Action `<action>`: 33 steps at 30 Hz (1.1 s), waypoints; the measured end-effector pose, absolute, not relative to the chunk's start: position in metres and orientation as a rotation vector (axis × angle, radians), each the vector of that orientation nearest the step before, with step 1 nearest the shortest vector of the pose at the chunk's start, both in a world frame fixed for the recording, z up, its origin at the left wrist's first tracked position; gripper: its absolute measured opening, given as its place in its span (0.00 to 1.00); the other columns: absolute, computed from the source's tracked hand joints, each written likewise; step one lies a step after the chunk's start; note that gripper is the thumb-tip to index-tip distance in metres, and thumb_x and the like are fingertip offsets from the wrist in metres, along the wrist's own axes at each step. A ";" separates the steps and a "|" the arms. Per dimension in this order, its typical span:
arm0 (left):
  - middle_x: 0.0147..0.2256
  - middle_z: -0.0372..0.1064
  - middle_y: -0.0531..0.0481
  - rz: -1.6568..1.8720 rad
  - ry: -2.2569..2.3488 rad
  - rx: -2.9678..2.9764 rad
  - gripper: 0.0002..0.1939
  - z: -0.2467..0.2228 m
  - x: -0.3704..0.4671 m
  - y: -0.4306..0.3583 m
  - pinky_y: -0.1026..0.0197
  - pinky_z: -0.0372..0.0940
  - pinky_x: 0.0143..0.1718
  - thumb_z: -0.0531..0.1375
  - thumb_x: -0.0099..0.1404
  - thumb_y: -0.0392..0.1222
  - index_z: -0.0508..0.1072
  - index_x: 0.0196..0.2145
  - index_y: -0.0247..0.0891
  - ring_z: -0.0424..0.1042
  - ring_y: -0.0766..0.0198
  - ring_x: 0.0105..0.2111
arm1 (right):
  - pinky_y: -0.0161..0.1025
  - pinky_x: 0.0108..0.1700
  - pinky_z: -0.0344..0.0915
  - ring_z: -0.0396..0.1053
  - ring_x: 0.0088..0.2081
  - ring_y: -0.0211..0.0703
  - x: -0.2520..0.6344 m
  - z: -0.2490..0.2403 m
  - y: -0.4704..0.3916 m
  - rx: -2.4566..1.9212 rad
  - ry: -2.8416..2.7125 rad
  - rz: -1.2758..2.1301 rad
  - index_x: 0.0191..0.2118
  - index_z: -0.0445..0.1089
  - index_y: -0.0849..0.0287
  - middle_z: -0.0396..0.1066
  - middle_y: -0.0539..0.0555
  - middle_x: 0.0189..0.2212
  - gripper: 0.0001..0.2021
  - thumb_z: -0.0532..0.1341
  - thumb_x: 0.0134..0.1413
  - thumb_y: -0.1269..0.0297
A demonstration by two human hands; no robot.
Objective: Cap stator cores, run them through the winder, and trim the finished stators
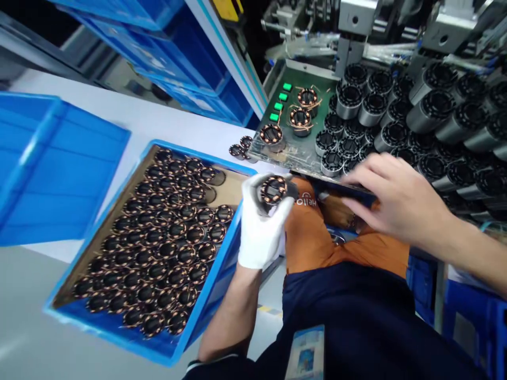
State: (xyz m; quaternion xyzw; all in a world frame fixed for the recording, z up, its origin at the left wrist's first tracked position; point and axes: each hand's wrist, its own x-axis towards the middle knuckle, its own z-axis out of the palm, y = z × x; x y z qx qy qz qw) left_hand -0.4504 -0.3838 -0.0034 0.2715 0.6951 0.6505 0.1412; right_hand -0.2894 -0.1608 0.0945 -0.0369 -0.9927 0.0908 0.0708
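Observation:
My left hand (259, 227), in a white glove, grips a copper-wound motor stator (273, 190) above my lap, its winding end facing up. Bare and empty, my right hand (390, 192) hovers at the front edge of the green-topped machine table (312, 153), thumb and fingers apart. Left of my gloved hand stands a blue crate (214, 311) holding rows of wound stators (174, 229). Three wound stators (300, 119) stand on the table beside green buttons (278, 106). Many stator cores without copper (348, 100) are grouped on its right side.
Machine heads (356, 18) with clear tubes rise behind the table. A few stators (237, 152) sit on the white bench by its left corner. Another blue bin (59, 169) lies at far left, and stacked blue crates (170, 47) stand behind.

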 end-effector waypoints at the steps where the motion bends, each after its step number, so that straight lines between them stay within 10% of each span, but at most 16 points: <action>1: 0.59 0.77 0.44 1.918 2.076 0.779 0.28 -0.003 -0.458 -0.383 0.45 0.74 0.68 0.75 0.68 0.50 0.69 0.60 0.45 0.80 0.48 0.62 | 0.59 0.55 0.74 0.75 0.56 0.65 -0.324 0.092 -0.162 -0.143 -2.947 0.177 0.56 0.77 0.58 0.78 0.65 0.52 0.10 0.62 0.79 0.61; 5: 0.58 0.75 0.46 1.967 2.234 0.785 0.29 0.000 -0.470 -0.388 0.47 0.73 0.70 0.76 0.66 0.45 0.71 0.59 0.44 0.81 0.52 0.59 | 0.66 0.67 0.67 0.69 0.67 0.70 -0.445 0.074 -0.155 -0.341 -3.011 -0.071 0.57 0.77 0.66 0.75 0.71 0.63 0.13 0.58 0.78 0.72; 9: 0.63 0.75 0.41 1.894 2.237 0.848 0.30 -0.006 -0.476 -0.398 0.41 0.69 0.73 0.74 0.69 0.44 0.70 0.64 0.44 0.79 0.47 0.65 | 0.62 0.65 0.68 0.73 0.60 0.66 -0.481 0.073 -0.147 -0.356 -3.083 -0.097 0.43 0.80 0.66 0.80 0.67 0.51 0.07 0.63 0.73 0.74; 15: 0.80 0.59 0.31 1.538 2.630 1.221 0.29 -0.021 -0.502 -0.341 0.27 0.54 0.81 0.78 0.66 0.46 0.78 0.60 0.40 0.53 0.32 0.83 | 0.61 0.58 0.74 0.72 0.56 0.62 -0.389 0.134 -0.161 -0.146 -2.730 0.142 0.47 0.78 0.59 0.73 0.64 0.53 0.11 0.70 0.74 0.56; 23: 0.83 0.49 0.30 1.388 2.674 1.202 0.47 -0.006 -0.486 -0.312 0.15 0.34 0.81 0.84 0.57 0.58 0.77 0.68 0.41 0.40 0.19 0.84 | 0.46 0.50 0.80 0.79 0.55 0.52 -0.226 0.118 -0.195 -0.077 -2.925 0.693 0.52 0.75 0.51 0.73 0.62 0.61 0.03 0.65 0.78 0.66; 28: 0.76 0.66 0.32 1.293 1.202 1.137 0.67 0.012 -0.403 -0.374 0.32 0.65 0.77 0.85 0.54 0.57 0.57 0.82 0.45 0.71 0.34 0.74 | 0.45 0.48 0.82 0.82 0.50 0.50 -0.207 0.097 -0.200 0.219 -3.065 0.787 0.45 0.74 0.53 0.80 0.58 0.59 0.04 0.64 0.79 0.66; 33: 0.72 0.71 0.34 1.400 1.073 0.612 0.56 0.023 -0.382 -0.375 0.43 0.75 0.70 0.83 0.61 0.47 0.64 0.80 0.44 0.76 0.40 0.69 | 0.46 0.50 0.81 0.82 0.49 0.50 -0.226 0.099 -0.197 0.285 -2.782 0.379 0.65 0.74 0.64 0.84 0.64 0.56 0.14 0.61 0.81 0.69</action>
